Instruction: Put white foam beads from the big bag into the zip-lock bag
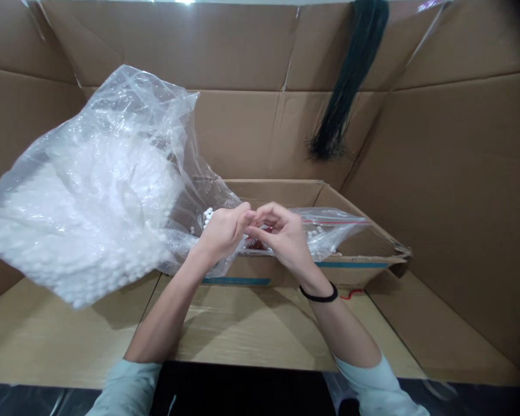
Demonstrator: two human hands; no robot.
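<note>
My left hand (223,231) and my right hand (285,236) meet over the front of an open cardboard box (359,268). Their fingertips are pinched close together, and whatever sits between them is too small or hidden to make out. Dark red bits (256,245) show just below the fingers. White round-tipped pieces (208,215) peek out beside my left hand, near the mouth of a large clear plastic bag (138,110) full of similar white pieces. To the right of my right hand, a clear zip bag (335,225) with a red seal line holds a few small white pieces.
Tall cardboard walls (242,58) enclose the wooden table (251,329) at the back and sides. A bundle of dark green strands (351,86) hangs down the back wall. A short red strand (352,293) lies by the box's front. Blue tape (355,264) runs along the box edge.
</note>
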